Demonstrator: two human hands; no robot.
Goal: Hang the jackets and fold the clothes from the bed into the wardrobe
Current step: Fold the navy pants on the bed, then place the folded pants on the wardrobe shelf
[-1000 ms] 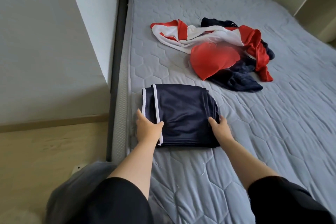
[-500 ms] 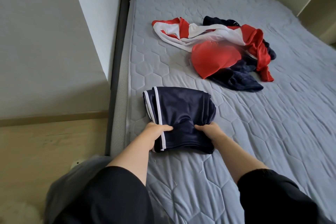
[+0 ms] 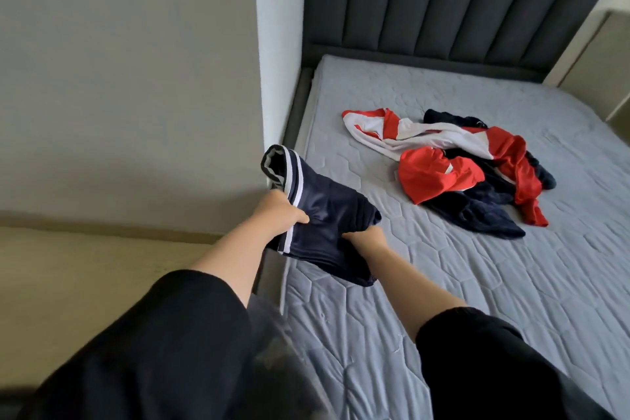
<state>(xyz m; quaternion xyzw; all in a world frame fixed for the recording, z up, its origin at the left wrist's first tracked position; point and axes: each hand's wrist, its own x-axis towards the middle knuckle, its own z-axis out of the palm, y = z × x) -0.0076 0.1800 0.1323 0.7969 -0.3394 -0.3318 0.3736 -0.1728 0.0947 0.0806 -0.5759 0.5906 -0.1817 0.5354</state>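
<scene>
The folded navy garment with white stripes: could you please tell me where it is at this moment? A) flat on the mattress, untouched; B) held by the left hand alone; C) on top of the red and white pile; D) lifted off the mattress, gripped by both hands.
D: the folded navy garment is raised above the mattress, gripped by the left hand and the right hand.

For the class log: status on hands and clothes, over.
Left hand and right hand both grip folded navy white-striped garment, lifted. Red, white and navy clothes pile on grey quilted mattress. Nothing obstructing.

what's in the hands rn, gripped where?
Folded navy garment, lifted off the mattress. Left hand grips its white-striped side, right hand its opposite near edge.
</scene>
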